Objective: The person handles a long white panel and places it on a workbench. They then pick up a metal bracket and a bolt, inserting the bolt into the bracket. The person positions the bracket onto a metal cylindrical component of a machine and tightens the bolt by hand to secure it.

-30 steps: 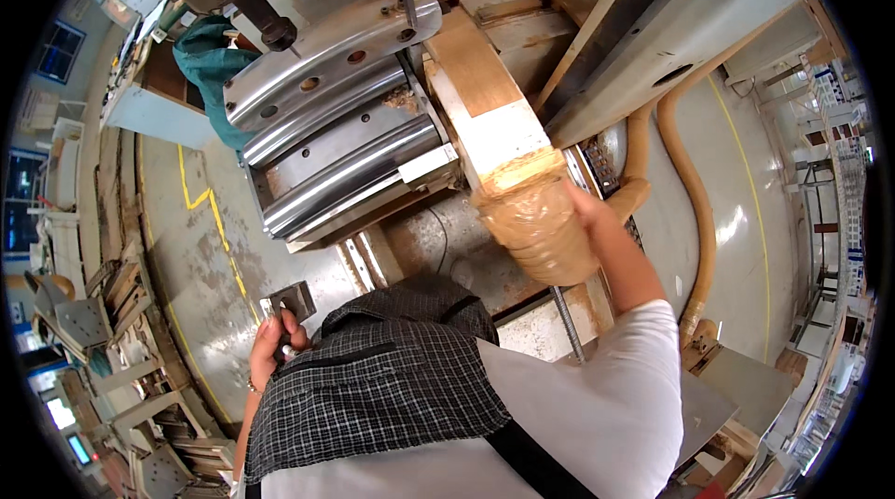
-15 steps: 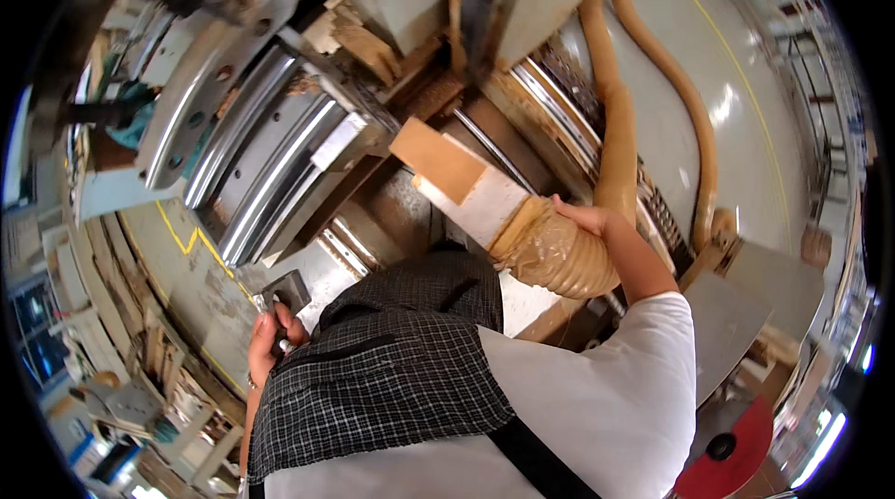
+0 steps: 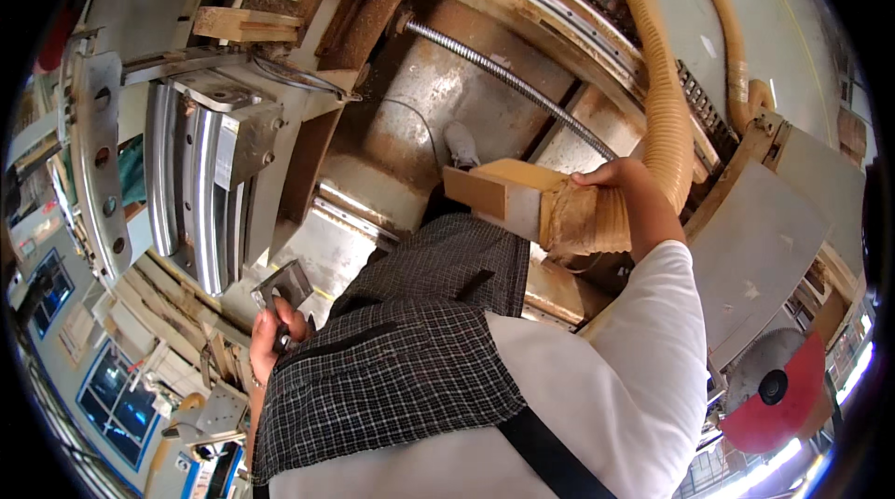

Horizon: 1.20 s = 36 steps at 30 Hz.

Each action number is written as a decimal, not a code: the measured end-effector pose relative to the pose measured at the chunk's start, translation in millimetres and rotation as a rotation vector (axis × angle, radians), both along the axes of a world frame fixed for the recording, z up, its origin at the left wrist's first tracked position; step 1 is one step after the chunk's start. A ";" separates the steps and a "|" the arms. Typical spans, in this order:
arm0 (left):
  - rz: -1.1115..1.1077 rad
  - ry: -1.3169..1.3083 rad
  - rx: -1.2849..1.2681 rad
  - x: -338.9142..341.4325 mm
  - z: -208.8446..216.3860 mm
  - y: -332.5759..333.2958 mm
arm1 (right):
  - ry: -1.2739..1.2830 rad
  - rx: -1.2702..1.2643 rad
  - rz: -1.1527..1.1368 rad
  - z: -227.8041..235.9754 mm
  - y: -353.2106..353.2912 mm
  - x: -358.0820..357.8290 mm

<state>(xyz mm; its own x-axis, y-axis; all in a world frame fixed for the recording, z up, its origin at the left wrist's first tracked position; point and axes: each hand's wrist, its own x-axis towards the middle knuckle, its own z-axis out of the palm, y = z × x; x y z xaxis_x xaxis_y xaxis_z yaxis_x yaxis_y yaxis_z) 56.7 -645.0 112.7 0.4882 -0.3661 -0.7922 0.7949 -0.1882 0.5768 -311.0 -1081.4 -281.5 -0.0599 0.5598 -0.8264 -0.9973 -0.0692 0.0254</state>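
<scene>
Presently, in the head view, a wooden block (image 3: 499, 199) with a wrapped end is held by the right hand (image 3: 611, 177), the grip closed around the film-wrapped part (image 3: 583, 219). Against the picture of one second ago, the block has been drawn away from the steel rollers (image 3: 200, 187) on the left and now lies close before the chest, above the checked apron (image 3: 410, 350). Half a second ago it was already clear of the rollers; since then it has been brought lower and nearer the body, while the view has swung to the right. It is judged that the block has been withdrawn from the machine and is in carriage, not at rest on any surface.

The left hand (image 3: 275, 340) is held low at the apron's edge, its grip closed on a small dark flat metal piece (image 3: 284, 286); this is unchanged across the three pictures.

A ribbed yellow hose (image 3: 667, 117) runs just behind the right hand. A red saw blade (image 3: 774, 392) lies at the lower right, well apart.
</scene>
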 end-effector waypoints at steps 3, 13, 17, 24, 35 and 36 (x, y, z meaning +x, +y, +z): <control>-0.041 0.027 0.006 -1.7 -5.7 -12.8 | -0.051 -0.060 0.015 -4.5 -11.0 -6.0; -0.073 0.007 0.058 -17.3 -2.6 -23.8 | -0.169 -0.549 0.250 -6.9 5.1 0.9; -0.091 0.097 0.008 -15.9 -10.1 -27.2 | -0.263 -0.591 0.418 -26.8 9.4 -6.3; -0.253 0.038 -0.016 4.4 -11.0 -18.8 | -0.396 -0.873 0.390 -53.8 64.5 -34.7; -0.729 -0.163 -0.044 76.5 -17.4 42.7 | -0.236 -1.236 0.345 -6.8 151.5 40.8; -0.796 -0.196 -0.021 80.9 -8.3 45.8 | -0.213 -1.329 0.350 18.7 172.1 78.1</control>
